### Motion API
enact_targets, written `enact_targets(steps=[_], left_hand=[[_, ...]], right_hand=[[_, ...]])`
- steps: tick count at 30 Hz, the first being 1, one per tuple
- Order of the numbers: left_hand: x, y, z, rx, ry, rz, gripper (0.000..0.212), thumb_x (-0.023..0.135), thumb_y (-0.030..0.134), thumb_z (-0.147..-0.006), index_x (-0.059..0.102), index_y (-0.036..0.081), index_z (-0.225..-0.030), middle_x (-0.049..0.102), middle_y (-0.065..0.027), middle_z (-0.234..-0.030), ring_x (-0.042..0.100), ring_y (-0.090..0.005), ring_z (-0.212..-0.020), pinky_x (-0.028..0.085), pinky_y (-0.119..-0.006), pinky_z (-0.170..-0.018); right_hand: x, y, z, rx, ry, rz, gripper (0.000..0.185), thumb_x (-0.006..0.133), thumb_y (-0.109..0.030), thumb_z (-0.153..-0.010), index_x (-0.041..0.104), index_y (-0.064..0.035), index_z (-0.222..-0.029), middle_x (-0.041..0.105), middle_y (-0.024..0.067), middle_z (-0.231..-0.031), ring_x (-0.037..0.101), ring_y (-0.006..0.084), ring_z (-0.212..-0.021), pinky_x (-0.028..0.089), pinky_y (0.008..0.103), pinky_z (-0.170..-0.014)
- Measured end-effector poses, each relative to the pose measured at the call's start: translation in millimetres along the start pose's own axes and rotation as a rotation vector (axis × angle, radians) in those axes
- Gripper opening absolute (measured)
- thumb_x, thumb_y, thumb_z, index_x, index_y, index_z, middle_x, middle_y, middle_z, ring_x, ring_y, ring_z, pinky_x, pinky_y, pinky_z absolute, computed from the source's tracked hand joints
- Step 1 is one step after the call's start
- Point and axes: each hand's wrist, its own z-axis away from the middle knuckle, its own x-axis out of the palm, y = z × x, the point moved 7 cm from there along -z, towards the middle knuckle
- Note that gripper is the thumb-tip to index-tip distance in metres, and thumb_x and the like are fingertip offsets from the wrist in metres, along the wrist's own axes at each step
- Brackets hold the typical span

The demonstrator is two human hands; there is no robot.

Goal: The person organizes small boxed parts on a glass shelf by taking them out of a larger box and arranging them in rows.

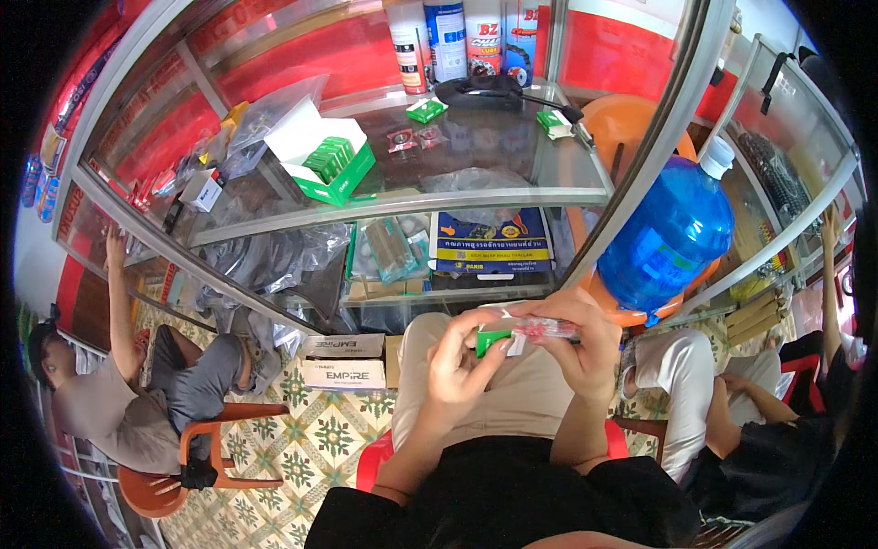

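Observation:
Above my lap, my left hand (456,364) grips a small green and white carton (491,337) whose end flap stands up. My right hand (583,340) pinches a small clear plastic packet with red print (545,328) at the carton's open end. How far the packet sits inside the carton cannot be told. On the glass shelf ahead, an opened larger green and white box (343,180) holds several small green cartons (330,159). Two small packets (416,139) lie to its right, near a green carton (426,110). Another small carton (554,124) lies farther right.
The display case's metal frame (405,202) runs just beyond my hands. Several spray cans (483,41) stand at the back. A big blue water bottle (665,233) rests on an orange chair at right. Cardboard boxes (345,372) are on the floor at left. People sit at both sides.

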Motion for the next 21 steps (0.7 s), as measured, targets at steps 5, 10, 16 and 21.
enact_targets(steps=[5,10,16,21], left_hand=[[4.4,3.0,-4.6,0.096,-0.004,0.059,0.044,0.064,-0.012,-0.08,0.041,-0.002,-0.117,0.06,-0.0129,-0.108,0.062,-0.0173,-0.098,0.052,-0.024,-0.075],[11.4,3.1,-4.5,0.096,-0.047,0.036,0.042,0.065,-0.012,-0.08,0.042,-0.002,-0.114,0.063,-0.0132,-0.103,0.063,-0.0161,-0.094,0.052,-0.021,-0.07],[16.9,0.9,0.2,0.034,-0.049,0.036,0.043,0.066,-0.011,-0.079,0.043,-0.002,-0.115,0.065,-0.0136,-0.102,0.064,-0.015,-0.091,0.052,-0.021,-0.066],[20.2,-3.6,0.3,0.024,-0.087,0.023,0.043,0.068,-0.01,-0.079,0.044,-0.002,-0.114,0.066,-0.012,-0.098,0.064,-0.0133,-0.089,0.053,-0.021,-0.068]], right_hand=[[-1.7,0.9,-1.4,0.087,0.009,0.136,0.027,0.072,-0.007,-0.07,0.066,-0.0006,-0.095,0.068,0.0099,-0.09,0.059,0.0244,-0.071,0.046,0.032,-0.062],[-11.1,-4.6,-0.5,-0.031,0.044,0.212,0.027,0.074,-0.001,-0.068,0.065,0.002,-0.093,0.067,0.0122,-0.087,0.061,0.0225,-0.069,0.047,0.0309,-0.062],[-22.2,11.1,18.5,0.099,0.229,0.077,0.034,0.083,-0.003,-0.063,0.06,0.0038,-0.088,0.068,0.0125,-0.085,0.064,0.0172,-0.069,0.05,0.0275,-0.06],[-18.9,1.0,7.4,-0.037,0.014,0.2,0.039,0.079,-0.003,-0.063,0.064,0.003,-0.098,0.067,0.0115,-0.087,0.064,0.0209,-0.068,0.049,0.0281,-0.06]])
